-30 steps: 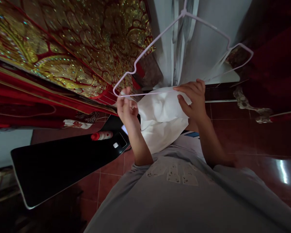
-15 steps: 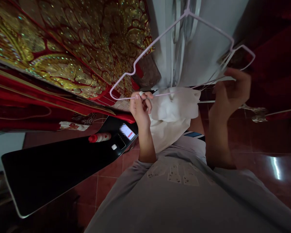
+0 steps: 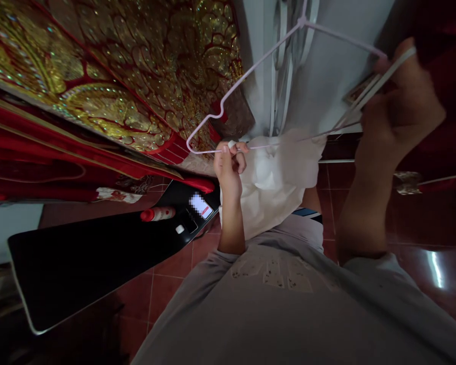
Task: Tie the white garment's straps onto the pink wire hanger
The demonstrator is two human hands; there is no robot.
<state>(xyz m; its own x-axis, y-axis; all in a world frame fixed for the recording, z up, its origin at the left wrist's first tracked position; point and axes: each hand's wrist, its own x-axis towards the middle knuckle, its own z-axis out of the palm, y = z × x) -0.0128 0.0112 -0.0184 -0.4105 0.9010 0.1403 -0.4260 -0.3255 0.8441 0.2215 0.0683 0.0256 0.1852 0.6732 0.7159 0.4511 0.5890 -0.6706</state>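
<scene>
The bottom bar of the pink hanger (image 3: pixel 260 63) was loosely held near its left corner by the curled fingers of the left hand (image 3: pixel 230 167). At the hanger's right shoulder, a white strap (image 3: pixel 387 76) was held taut by the bent, nearly closed fingers of the right hand (image 3: pixel 410 106), slightly blurred. White cloth (image 3: pixel 273 187) was bunched below the hanger. Its left edge was crowded by gold-and-red fabric (image 3: pixel 117 109); open floor (image 3: pixel 410 218) was seen below its right side, the black tabletop's (image 3: pixel 99 263) rounded edge below left.
</scene>
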